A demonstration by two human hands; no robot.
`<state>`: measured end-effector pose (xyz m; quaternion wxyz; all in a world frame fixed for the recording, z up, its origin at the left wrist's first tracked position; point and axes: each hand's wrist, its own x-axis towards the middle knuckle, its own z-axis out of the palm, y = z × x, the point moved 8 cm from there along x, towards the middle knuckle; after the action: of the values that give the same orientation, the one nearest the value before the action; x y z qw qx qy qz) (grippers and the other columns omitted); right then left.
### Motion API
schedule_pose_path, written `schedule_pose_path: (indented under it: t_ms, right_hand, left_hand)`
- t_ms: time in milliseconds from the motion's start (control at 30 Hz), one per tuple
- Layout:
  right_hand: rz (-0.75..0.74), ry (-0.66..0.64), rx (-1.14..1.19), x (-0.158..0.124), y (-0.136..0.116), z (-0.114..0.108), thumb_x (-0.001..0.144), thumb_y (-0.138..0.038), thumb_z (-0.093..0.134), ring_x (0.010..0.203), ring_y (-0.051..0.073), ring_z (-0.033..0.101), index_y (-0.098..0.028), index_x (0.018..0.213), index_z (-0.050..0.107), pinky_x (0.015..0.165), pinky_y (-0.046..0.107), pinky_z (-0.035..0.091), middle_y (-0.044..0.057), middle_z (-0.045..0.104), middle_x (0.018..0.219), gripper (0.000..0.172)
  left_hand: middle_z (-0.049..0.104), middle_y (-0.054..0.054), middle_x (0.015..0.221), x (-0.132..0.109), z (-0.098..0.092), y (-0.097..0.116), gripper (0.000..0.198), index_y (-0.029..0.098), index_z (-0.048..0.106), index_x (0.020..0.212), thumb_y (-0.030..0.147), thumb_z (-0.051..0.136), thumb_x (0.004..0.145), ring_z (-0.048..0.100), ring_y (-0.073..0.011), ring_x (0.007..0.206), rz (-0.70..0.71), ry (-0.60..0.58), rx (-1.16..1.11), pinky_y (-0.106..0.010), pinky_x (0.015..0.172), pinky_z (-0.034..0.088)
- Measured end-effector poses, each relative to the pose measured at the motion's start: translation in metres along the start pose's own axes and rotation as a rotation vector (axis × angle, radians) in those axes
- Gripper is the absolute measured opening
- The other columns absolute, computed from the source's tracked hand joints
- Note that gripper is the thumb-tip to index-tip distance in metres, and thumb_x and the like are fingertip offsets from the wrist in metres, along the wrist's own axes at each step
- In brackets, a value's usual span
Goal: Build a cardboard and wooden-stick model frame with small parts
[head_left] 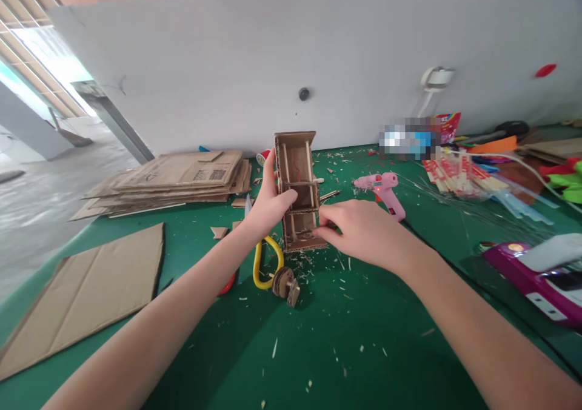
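Note:
A small open cardboard box (294, 158) with compartments and thin wooden sticks across it stands upright in front of me. My left hand (273, 202) grips its left side, the thumb reaching over the middle divider. At the right side of the lower compartment, my right hand (348, 228) has thumb and fingers closed in a pinch; whatever lies between the fingertips is hidden. Just below the box are scissors with yellow handles (258, 270), partly covered by my left arm. Beside them rests a small piece of stacked cardboard discs on a stick (284, 282).
A pink glue gun (384, 188) lies right of the box, its cord trailing right. Stacked cardboard sheets (182, 176) and a loose sheet (100, 289) are on the left. A purple device (536, 282) and bundled sticks (459, 176) sit right. Scraps litter the green table (386, 349).

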<state>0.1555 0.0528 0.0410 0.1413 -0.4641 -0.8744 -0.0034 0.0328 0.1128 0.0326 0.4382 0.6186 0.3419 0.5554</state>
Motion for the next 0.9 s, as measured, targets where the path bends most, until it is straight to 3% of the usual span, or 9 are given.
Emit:
schedule_pose_path:
  t_ms: [133,300,500,700,900]
  right_hand:
    - [-0.048,-0.039,0.071,-0.001,-0.001,0.004,0.087,-0.025,0.045,0.059,0.012,0.049,-0.019,0.073,0.053,0.05,0.028,0.026,0.001,0.059,0.069,0.017]
    - [0.009,-0.075,0.22,0.001,0.002,0.005,0.088,-0.027,0.044,0.062,0.012,0.051,-0.019,0.072,0.051,0.054,0.028,0.031,0.001,0.059,0.073,0.019]
    - [0.018,-0.149,0.339,0.002,-0.004,0.011,0.086,-0.035,0.051,0.061,0.012,0.051,-0.019,0.072,0.054,0.053,0.028,0.032,0.001,0.06,0.074,0.021]
    - [0.038,-0.104,0.23,0.007,-0.005,0.012,0.085,-0.031,0.052,0.063,0.013,0.054,-0.017,0.073,0.059,0.052,0.028,0.033,0.003,0.061,0.072,0.019]
    - [-0.049,-0.042,0.023,0.007,-0.015,0.014,0.088,-0.03,0.051,0.064,0.016,0.056,-0.016,0.077,0.06,0.05,0.029,0.028,0.005,0.063,0.073,0.02]
  left_hand:
    - [0.055,-0.005,0.105,0.001,-0.001,-0.002,0.092,0.03,0.013,0.144,0.008,0.051,0.064,0.056,-0.015,0.075,-0.026,0.008,-0.043,-0.03,0.067,0.048]
    - [0.057,-0.003,0.098,0.002,-0.003,-0.005,0.093,0.03,0.013,0.144,0.008,0.051,0.062,0.056,-0.0149,0.073,-0.062,0.025,-0.047,-0.028,0.062,0.047]
    - [0.054,-0.005,0.11,0.002,0.0,-0.002,0.092,0.031,0.017,0.143,0.008,0.051,0.061,0.056,-0.0151,0.076,-0.045,0.017,-0.065,-0.031,0.067,0.048]
    - [0.054,-0.005,0.108,0.0,0.0,-0.001,0.09,0.033,0.018,0.143,0.008,0.051,0.063,0.055,-0.0155,0.075,-0.053,0.03,-0.044,-0.031,0.065,0.047]
    - [0.055,-0.004,0.103,-0.001,-0.002,-0.004,0.089,0.034,0.017,0.143,0.008,0.051,0.064,0.053,-0.0156,0.072,-0.067,0.038,-0.059,-0.033,0.066,0.047]
